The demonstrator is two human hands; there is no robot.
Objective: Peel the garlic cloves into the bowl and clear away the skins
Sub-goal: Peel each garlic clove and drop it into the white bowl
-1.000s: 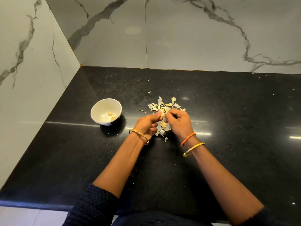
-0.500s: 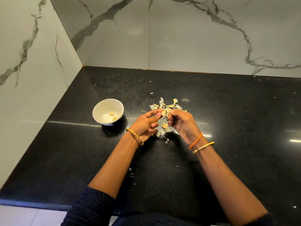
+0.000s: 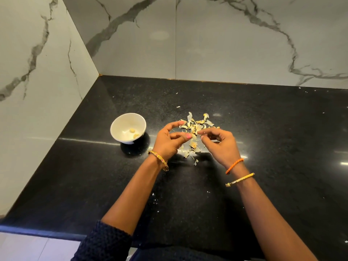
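A small white bowl [image 3: 120, 136] stands on the black counter and holds two peeled garlic cloves [image 3: 134, 133]. To its right lies a heap of pale garlic skins [image 3: 196, 123]. My left hand [image 3: 170, 141] hovers just above the heap and pinches a garlic clove [image 3: 194, 136] between thumb and fingertips. My right hand [image 3: 220, 145] faces it, its fingertips pinching a bit of skin [image 3: 199, 132] right beside that clove. More skins [image 3: 190, 151] lie under and between the hands.
The black counter [image 3: 263, 138] ends at marble walls behind and on the left, forming a corner. Its front edge runs along the bottom left. Small skin flecks [image 3: 155, 202] are scattered near my forearms and at the back.
Both hands have lifted off the heap and drawn slightly apart, the right hand pulling away from the clove held in the left.
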